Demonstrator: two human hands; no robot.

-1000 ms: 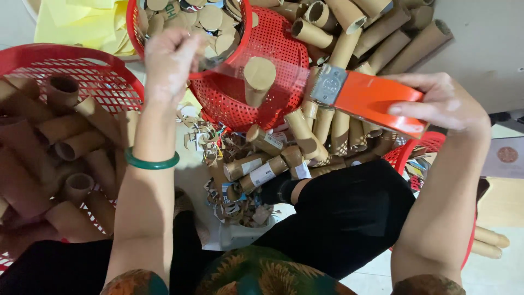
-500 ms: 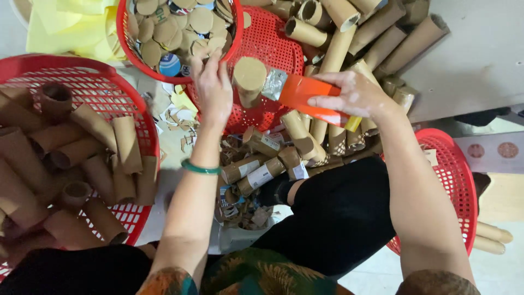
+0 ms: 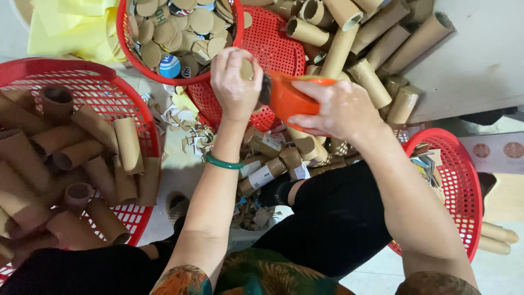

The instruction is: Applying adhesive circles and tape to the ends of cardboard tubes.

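Observation:
My left hand (image 3: 234, 84) grips a short brown cardboard tube (image 3: 246, 69), mostly hidden by the fingers; a green bangle (image 3: 221, 162) sits on that wrist. My right hand (image 3: 341, 106) holds an orange-handled cutter (image 3: 286, 98) with its front end pressed against the tube. Both hands meet above a small red plastic basket (image 3: 273, 49). Short cut tube pieces with white labels (image 3: 262, 175) lie on the floor below the hands.
A big red basket (image 3: 103, 82) at left holds several brown tubes. Another red basket (image 3: 183, 76) at top holds round cardboard discs. Long tubes (image 3: 371, 38) are piled at top right. A red basket (image 3: 464, 180) stands at right. Yellow sheets (image 3: 71, 27) lie top left.
Both hands have come together: the cutter moved left onto the tube, and my left hand closed around the tube. The view shifted slightly downward.

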